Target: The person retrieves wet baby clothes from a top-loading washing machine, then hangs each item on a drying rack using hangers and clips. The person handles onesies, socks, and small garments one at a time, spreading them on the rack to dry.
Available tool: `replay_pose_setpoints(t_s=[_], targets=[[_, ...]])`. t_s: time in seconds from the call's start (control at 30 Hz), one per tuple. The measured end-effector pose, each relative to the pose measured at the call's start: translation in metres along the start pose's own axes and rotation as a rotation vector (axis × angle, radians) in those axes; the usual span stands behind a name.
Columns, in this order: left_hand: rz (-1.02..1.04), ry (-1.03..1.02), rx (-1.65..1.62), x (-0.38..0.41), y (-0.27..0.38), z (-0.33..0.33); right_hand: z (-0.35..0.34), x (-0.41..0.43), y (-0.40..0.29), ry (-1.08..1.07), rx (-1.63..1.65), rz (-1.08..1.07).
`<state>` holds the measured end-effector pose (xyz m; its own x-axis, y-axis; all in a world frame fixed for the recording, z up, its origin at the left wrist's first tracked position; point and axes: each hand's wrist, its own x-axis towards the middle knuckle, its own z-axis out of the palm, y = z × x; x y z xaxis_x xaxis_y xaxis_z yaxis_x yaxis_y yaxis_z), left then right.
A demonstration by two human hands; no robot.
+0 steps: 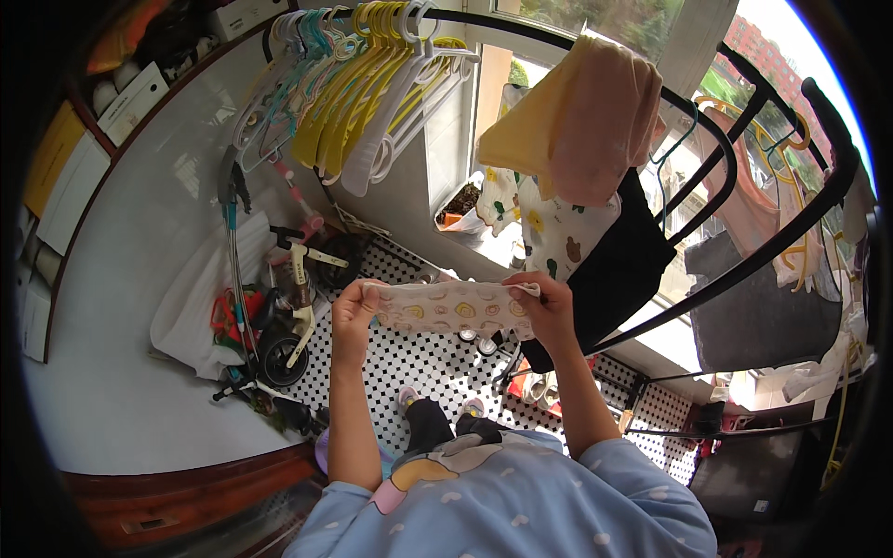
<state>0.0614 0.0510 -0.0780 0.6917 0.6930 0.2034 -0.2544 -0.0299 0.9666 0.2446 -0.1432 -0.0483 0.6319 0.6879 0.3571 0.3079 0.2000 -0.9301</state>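
A small white cloth garment [453, 309] with a yellow and pink print is stretched sideways in front of me. My left hand [356, 314] pinches its left end between thumb and fingers. At the opposite end, my right hand [548, 305] grips the upper corner. The garment's top edge is taut between the two hands, and its lower part hangs free. Just beyond my right hand, a printed white cloth [568, 230] and black fabric [621, 258] hang from the rack. Yellow and pink cloths [579, 118] drape over the bar above them.
Yellow, white and teal hangers [349, 118] crowd the rail at upper left. A balance bike [300, 300] stands by the wall on the tiled floor [398, 356]. Black rack bars [732, 272] curve along the right, with a grey garment [764, 307] hanging there. Shoes [541, 390] sit below.
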Motion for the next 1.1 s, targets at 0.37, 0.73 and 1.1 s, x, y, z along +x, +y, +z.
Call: replay_pose_setpoints(t_s=[0.37,0.73,1.1], targets=[[-0.46,-0.629,-0.054,0.055,-0.029,-0.031,0.054,0.056,-0.014,-0.158,-0.04,0.055],[-0.577,-0.158,0.104,0.12,-0.019,-0.176,0.153,0.089,0.005,-0.438,-0.238,0.064],[-0.1,0.111,-0.13,0.145,0.02,-0.175,0.225,0.156,-0.1,-0.84,-0.157,-0.084]])
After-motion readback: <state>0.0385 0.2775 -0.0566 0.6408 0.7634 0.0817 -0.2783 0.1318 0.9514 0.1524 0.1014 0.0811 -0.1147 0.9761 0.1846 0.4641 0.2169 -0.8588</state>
